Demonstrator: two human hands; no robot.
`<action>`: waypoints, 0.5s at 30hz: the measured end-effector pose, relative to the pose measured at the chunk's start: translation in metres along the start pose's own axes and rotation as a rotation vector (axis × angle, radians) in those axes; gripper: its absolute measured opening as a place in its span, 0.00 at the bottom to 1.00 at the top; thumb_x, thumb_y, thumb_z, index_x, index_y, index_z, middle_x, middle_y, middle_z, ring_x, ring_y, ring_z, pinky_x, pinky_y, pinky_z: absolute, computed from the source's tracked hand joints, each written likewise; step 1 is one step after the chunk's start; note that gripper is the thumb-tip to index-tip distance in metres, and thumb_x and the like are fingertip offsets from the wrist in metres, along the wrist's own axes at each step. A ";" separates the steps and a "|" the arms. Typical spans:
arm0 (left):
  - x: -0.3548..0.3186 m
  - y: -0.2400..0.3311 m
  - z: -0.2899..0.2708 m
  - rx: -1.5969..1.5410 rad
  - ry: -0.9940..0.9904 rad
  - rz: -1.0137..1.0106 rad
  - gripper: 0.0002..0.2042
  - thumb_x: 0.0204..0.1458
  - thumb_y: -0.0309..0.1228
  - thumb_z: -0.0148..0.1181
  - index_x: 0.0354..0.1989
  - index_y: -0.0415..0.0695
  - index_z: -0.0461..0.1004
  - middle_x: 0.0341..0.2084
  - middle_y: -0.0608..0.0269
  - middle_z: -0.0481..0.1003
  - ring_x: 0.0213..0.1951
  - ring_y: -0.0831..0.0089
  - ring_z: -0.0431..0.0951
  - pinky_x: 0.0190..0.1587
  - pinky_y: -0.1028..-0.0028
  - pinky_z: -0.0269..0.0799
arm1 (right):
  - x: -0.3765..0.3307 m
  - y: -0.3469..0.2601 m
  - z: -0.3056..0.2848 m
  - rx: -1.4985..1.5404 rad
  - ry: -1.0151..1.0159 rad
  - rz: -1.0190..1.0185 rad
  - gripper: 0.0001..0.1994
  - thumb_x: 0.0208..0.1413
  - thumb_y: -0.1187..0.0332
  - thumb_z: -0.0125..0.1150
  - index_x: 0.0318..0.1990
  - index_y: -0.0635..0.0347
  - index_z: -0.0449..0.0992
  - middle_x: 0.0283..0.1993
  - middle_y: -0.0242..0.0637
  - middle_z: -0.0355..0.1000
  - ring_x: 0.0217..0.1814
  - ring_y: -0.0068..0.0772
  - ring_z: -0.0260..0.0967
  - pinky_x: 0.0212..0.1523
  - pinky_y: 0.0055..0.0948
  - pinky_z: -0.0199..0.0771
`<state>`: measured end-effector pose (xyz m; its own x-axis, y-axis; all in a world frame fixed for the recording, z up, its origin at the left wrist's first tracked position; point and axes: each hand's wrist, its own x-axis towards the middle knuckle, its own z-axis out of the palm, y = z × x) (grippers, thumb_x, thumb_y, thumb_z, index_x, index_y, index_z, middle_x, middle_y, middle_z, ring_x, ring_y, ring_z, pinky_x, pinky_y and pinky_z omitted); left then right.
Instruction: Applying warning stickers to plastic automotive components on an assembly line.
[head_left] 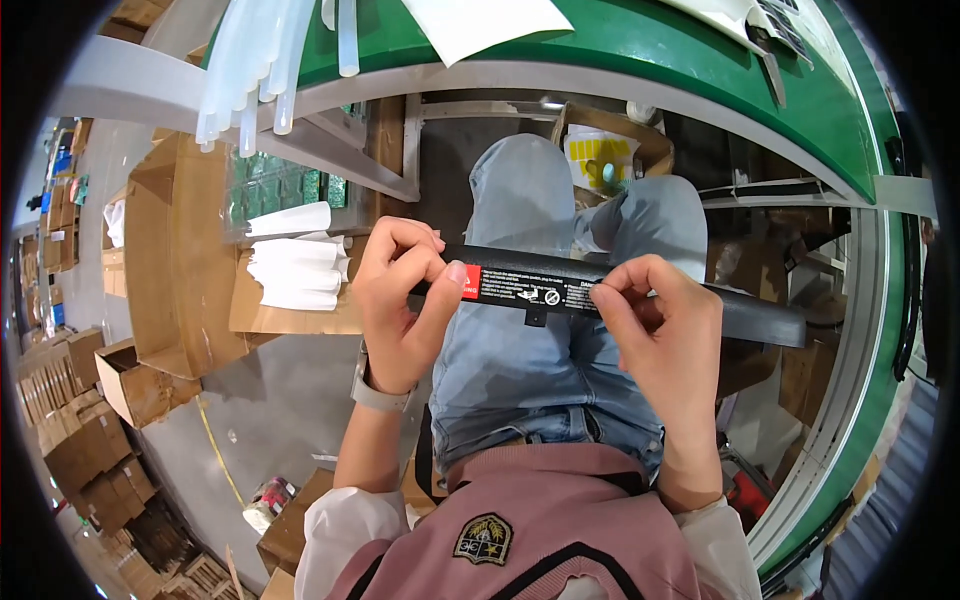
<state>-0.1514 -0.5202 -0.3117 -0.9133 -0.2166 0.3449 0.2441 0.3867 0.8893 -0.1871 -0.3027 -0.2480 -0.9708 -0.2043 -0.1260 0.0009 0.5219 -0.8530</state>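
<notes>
fingers of both hands pinch a long black bar (640, 292) held level above the lap, across the blue-jeaned knees (520, 340). left hand (400, 300): thumb pressed flat on the red end of a black warning label (525, 285), remaining fingers curled over the bar's upper edge, closed on it. right hand (655, 325): thumb and forefinger tips meet at the label's other end, closed on the bar there.

doing the step well, as judged from this view: the work in hand appears to be seating the label on the bar. the left thumb should keep the red end anchored while pressure travels along the strip toward the right hand, so that no bubble or crease is trapped; the label's long edges should run parallel to the bar's edges, and the bar should stay braced between both hands rather than twisting.

surroundings: a green curved bench edge (640, 45) arches overhead, with pale translucent tubes (250, 70) hanging over its rim; an open cardboard box (180, 260) with white sheets (295, 265) stands on the floor to the left; stacked cartons (80, 440) lie farther left.

hidden or unclear: the bar's underside and its left end behind the left hand; whether the label is fully stuck down or partly lifted cannot be told; a small black tab (535, 318) below the label is too small to identify; the label's print is blurred; the bar's right end fades into shadow near the bench frame.
</notes>
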 end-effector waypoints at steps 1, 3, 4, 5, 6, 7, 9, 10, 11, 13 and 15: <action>0.000 0.000 0.000 -0.001 -0.001 -0.008 0.09 0.44 0.24 0.61 0.18 0.37 0.67 0.28 0.57 0.67 0.35 0.64 0.70 0.39 0.70 0.68 | 0.000 0.001 0.001 -0.002 -0.005 0.006 0.04 0.53 0.78 0.64 0.30 0.67 0.74 0.22 0.27 0.69 0.17 0.10 0.62 0.15 0.14 0.57; 0.000 0.000 -0.002 -0.011 -0.027 0.002 0.09 0.43 0.23 0.61 0.18 0.37 0.67 0.28 0.57 0.66 0.34 0.64 0.70 0.39 0.70 0.68 | 0.000 0.002 0.002 0.014 -0.009 0.028 0.05 0.52 0.78 0.64 0.30 0.67 0.73 0.22 0.27 0.69 0.17 0.09 0.62 0.14 0.14 0.56; -0.001 -0.001 -0.002 -0.012 -0.029 -0.004 0.09 0.43 0.23 0.61 0.18 0.37 0.67 0.28 0.57 0.66 0.34 0.64 0.70 0.39 0.70 0.68 | -0.001 0.003 0.002 0.012 -0.013 0.033 0.05 0.52 0.78 0.64 0.30 0.67 0.73 0.22 0.27 0.69 0.17 0.09 0.62 0.14 0.14 0.56; -0.001 -0.001 -0.003 -0.007 -0.031 0.007 0.09 0.42 0.23 0.61 0.18 0.37 0.67 0.28 0.57 0.66 0.34 0.64 0.70 0.39 0.70 0.68 | -0.002 0.004 0.001 -0.006 -0.012 0.012 0.05 0.52 0.78 0.65 0.29 0.67 0.73 0.22 0.27 0.69 0.17 0.09 0.62 0.15 0.14 0.55; -0.001 -0.002 -0.003 0.000 -0.033 0.018 0.09 0.42 0.23 0.62 0.18 0.38 0.67 0.28 0.57 0.66 0.34 0.64 0.70 0.38 0.71 0.68 | -0.002 0.004 0.001 -0.023 -0.011 -0.010 0.06 0.51 0.79 0.65 0.29 0.67 0.73 0.22 0.27 0.69 0.17 0.09 0.62 0.15 0.14 0.55; -0.001 -0.002 -0.003 -0.001 -0.035 0.012 0.09 0.42 0.23 0.62 0.18 0.38 0.67 0.28 0.57 0.66 0.34 0.64 0.70 0.38 0.71 0.68 | -0.002 0.005 0.002 -0.024 -0.014 -0.005 0.06 0.51 0.79 0.65 0.29 0.67 0.73 0.22 0.27 0.69 0.17 0.09 0.62 0.15 0.14 0.55; 0.000 -0.002 -0.001 -0.008 -0.024 0.027 0.09 0.41 0.22 0.62 0.17 0.38 0.67 0.28 0.57 0.66 0.34 0.64 0.70 0.37 0.71 0.67 | -0.002 0.004 0.004 -0.072 0.022 -0.072 0.06 0.50 0.79 0.66 0.28 0.66 0.73 0.21 0.26 0.69 0.17 0.08 0.61 0.17 0.13 0.53; 0.000 -0.003 0.000 -0.007 -0.024 0.021 0.09 0.41 0.22 0.62 0.17 0.38 0.67 0.28 0.57 0.66 0.34 0.64 0.70 0.37 0.71 0.67 | -0.002 0.002 0.004 -0.072 0.017 -0.067 0.06 0.50 0.79 0.66 0.28 0.66 0.73 0.21 0.26 0.69 0.17 0.08 0.61 0.17 0.13 0.53; -0.001 -0.004 0.000 0.002 -0.025 0.024 0.09 0.41 0.22 0.62 0.17 0.38 0.66 0.28 0.57 0.65 0.34 0.64 0.69 0.36 0.71 0.66 | -0.002 -0.001 0.002 -0.092 0.010 -0.029 0.06 0.49 0.78 0.67 0.28 0.65 0.73 0.22 0.29 0.70 0.17 0.13 0.64 0.18 0.15 0.58; -0.001 -0.005 0.001 0.012 -0.028 0.024 0.09 0.40 0.22 0.62 0.17 0.38 0.66 0.28 0.57 0.65 0.34 0.64 0.69 0.35 0.71 0.66 | -0.002 -0.002 0.003 -0.110 -0.001 0.011 0.06 0.48 0.77 0.67 0.28 0.63 0.73 0.23 0.32 0.71 0.18 0.17 0.66 0.18 0.18 0.62; -0.001 -0.006 0.002 0.027 -0.026 0.043 0.09 0.39 0.21 0.61 0.16 0.39 0.65 0.27 0.57 0.65 0.33 0.64 0.69 0.34 0.72 0.65 | -0.001 0.001 0.005 -0.089 0.025 -0.047 0.07 0.49 0.80 0.67 0.27 0.65 0.72 0.20 0.25 0.69 0.17 0.07 0.60 0.18 0.12 0.52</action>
<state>-0.1528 -0.5209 -0.3175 -0.9105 -0.1759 0.3742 0.2745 0.4195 0.8652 -0.1844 -0.3063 -0.2509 -0.9748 -0.2105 -0.0733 -0.0653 0.5841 -0.8090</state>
